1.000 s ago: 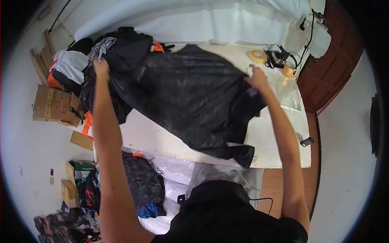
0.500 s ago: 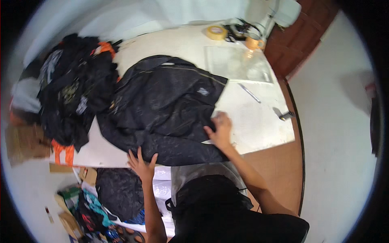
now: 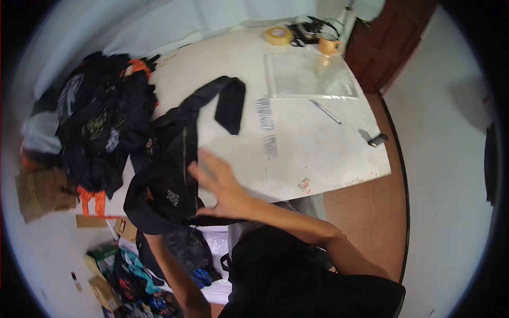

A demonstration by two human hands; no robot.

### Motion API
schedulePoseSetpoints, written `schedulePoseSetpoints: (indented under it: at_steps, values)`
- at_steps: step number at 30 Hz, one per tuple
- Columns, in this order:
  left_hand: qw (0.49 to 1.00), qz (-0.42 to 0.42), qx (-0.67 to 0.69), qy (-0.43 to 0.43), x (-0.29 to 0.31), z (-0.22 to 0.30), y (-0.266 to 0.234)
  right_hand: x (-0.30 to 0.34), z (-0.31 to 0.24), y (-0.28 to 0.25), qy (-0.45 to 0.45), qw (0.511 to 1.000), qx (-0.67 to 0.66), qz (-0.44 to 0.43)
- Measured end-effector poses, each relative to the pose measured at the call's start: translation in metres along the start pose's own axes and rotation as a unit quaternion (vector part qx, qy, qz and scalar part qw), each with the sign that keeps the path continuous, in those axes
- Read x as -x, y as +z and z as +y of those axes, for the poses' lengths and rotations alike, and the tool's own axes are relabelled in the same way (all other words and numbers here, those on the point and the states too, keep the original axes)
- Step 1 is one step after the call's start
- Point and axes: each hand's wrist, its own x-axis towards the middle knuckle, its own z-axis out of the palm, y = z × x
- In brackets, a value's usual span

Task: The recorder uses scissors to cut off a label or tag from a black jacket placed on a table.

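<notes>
A black long-sleeved top [image 3: 177, 151] lies bunched at the front left of the white table [image 3: 297, 143], with a pale seam line and a small white print on its chest. One sleeve stretches toward the back and bends down again. My left hand [image 3: 149, 200] is mostly covered by a fold of the top at the table's front edge, so its fingers are hidden. Beside the seam, my right hand [image 3: 221, 185] is slightly blurred, its fingers spread and nothing in them.
A heap of dark clothes [image 3: 101, 116] borders the top on the left, above a cardboard box [image 3: 45, 193]. Toward the back right are a tape roll [image 3: 278, 36], an orange mug [image 3: 328, 44], a clear plastic sheet [image 3: 310, 77] and a pen [image 3: 325, 112]. More clothes [image 3: 130, 275] lie below the table.
The top, spread across the middle before, is now folded over to the left, baring the table there. My right hand has moved left; my left hand has gone under the fabric.
</notes>
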Motion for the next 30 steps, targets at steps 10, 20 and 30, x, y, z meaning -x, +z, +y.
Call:
schedulePoseSetpoints:
  at_steps: [10, 20, 30]
  values:
    - [0.983, 0.180, -0.038, -0.013, 0.092, 0.156, -0.045, 0.081, -0.084, 0.106, 0.031, 0.496, -0.534, -0.684]
    - [0.971, 0.233, 0.049, 0.000, -0.018, 0.231, -0.076, -0.126, -0.113, 0.008, 0.123, 0.808, -0.505, -0.278]
    - [0.939, 0.340, 0.052, -0.002, -0.228, 0.232, -0.029, -0.266, -0.043, -0.085, 0.028, 0.916, -0.384, 0.108]
